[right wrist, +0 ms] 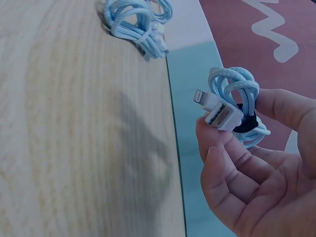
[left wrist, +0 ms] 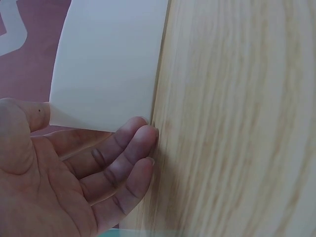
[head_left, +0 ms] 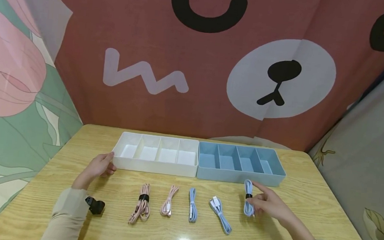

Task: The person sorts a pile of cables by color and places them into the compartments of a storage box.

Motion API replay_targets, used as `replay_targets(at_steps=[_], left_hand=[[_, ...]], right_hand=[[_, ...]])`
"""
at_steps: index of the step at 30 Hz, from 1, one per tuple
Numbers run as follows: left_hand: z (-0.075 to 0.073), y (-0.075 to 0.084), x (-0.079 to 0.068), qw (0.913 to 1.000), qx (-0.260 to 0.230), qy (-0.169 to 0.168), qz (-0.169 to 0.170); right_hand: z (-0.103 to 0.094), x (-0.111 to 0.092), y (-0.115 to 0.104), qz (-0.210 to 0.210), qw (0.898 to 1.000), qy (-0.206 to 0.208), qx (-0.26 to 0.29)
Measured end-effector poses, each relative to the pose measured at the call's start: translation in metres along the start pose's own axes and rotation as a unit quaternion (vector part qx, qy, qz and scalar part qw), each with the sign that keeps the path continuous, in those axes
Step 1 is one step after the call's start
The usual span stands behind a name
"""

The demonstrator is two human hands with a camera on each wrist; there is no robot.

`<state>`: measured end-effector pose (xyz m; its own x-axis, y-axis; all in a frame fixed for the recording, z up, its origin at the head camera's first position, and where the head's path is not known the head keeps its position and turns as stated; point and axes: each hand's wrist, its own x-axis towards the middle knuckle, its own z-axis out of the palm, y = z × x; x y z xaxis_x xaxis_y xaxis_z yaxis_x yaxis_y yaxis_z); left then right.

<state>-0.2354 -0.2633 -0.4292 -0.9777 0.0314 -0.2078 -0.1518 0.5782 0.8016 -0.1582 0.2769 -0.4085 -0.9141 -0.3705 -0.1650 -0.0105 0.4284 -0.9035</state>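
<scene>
My right hand [head_left: 268, 203] pinches a coiled light-blue charging cable [head_left: 248, 207] between thumb and fingers, raised off the table before the blue divided box [head_left: 242, 177]. In the right wrist view a black strap [right wrist: 247, 122] binds the coil, and the USB plug [right wrist: 222, 116] and a smaller flat plug [right wrist: 200, 97] stick out. My left hand [head_left: 100, 165] touches the left end of the white divided box [head_left: 153, 166]. In the left wrist view its thumb [left wrist: 39, 114] lies at the upper corner, and the loosely bent fingers [left wrist: 140, 140] sit by the lower corner.
Several coiled cables lie in a row on the wooden table [head_left: 185, 199]: a black-strapped pink cable [head_left: 141, 205], a smaller pink cable [head_left: 169, 202], a blue cable [head_left: 193, 206] and another blue cable [head_left: 221, 216]. Both boxes stand end to end before a printed curtain [head_left: 206, 117].
</scene>
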Motion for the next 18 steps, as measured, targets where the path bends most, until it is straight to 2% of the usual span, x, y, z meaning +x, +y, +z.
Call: replay_targets(at_steps=[4,12,18], left_hand=[[0.0,0.0,0.0,1.0,-0.004,-0.001,0.005],[-0.002,-0.002,0.001,0.9999,-0.008,-0.003,0.006],[-0.001,-0.001,0.001,0.9999,-0.01,-0.004,0.005]], right_hand=[[-0.002,0.001,-0.004,-0.014,1.0,0.0,-0.005],[-0.005,0.001,-0.011,-0.073,0.997,-0.001,-0.012],[-0.008,0.004,-0.018,-0.074,0.997,0.006,-0.016]])
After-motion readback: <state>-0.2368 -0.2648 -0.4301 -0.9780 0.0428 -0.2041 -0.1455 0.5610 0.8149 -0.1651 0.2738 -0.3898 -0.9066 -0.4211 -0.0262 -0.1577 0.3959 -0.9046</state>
